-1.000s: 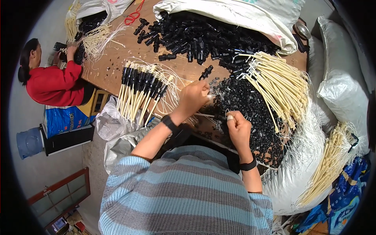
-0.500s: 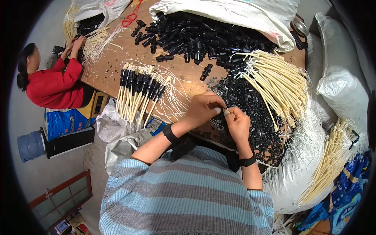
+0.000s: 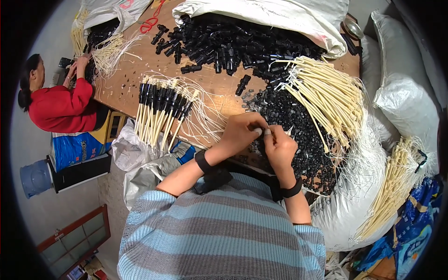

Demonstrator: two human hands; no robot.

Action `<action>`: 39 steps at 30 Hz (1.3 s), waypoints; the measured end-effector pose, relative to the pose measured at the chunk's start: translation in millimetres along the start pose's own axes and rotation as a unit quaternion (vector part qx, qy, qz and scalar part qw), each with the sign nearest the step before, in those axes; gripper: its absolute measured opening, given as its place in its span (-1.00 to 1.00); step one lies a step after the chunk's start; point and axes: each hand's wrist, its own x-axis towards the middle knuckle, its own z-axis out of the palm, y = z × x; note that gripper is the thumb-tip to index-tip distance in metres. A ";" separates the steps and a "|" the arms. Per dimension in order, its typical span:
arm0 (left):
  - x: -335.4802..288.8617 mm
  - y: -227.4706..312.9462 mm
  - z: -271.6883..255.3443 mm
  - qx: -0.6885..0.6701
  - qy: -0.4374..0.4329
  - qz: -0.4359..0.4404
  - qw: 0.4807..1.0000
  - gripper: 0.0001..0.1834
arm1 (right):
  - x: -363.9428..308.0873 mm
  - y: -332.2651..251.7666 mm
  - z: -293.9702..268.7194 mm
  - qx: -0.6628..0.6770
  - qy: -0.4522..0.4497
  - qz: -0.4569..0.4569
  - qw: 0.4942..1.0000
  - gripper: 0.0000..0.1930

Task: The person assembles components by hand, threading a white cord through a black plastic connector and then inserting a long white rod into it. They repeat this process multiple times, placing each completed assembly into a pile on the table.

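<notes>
My left hand (image 3: 239, 134) and my right hand (image 3: 282, 149) meet fingertip to fingertip over the near edge of the table. Thumb and forefinger are pinched together on each; whatever sits between them is too small to make out. A small whitish tip shows just beside my right hand's knuckles. Beneath and beyond the hands spreads a heap of tiny black plastic pieces (image 3: 305, 123). Left of my hands lies a row of cream rods with black connectors (image 3: 161, 105) on their ends, thin white strings trailing from them toward my left wrist.
A large pile of black connectors (image 3: 228, 44) spills from a white sack (image 3: 280, 14) at the back. A bundle of cream rods (image 3: 326, 100) lies right of the small pieces. Red scissors (image 3: 149, 24) rest far left. A co-worker in red (image 3: 65, 105) handles rods there. Full sacks (image 3: 403, 93) stand right.
The whole view has shifted slightly. My hands stay pinched together in nearly the same place, the right fingers curled a little more, and a whitish tip now shows beside them.
</notes>
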 end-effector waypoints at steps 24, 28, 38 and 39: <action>11.3 11.6 -15.2 0.202 -0.002 0.086 0.976 -0.68 | 1.2 -2.2 -17.0 0.319 -0.062 0.095 0.941 -0.89; 6.2 21.5 -13.1 0.298 -0.111 0.168 0.933 -0.52 | 2.0 10.0 -31.7 0.600 -0.095 0.232 0.760 -0.85; 3.0 8.9 -27.8 0.354 -0.103 0.168 0.914 -0.59 | 13.7 0.9 -36.7 0.038 -0.073 -0.133 0.988 -0.77; 1.6 15.1 -24.9 0.383 -0.094 0.177 0.902 -0.62 | 13.9 1.7 -36.1 0.040 -0.075 -0.135 0.987 -0.77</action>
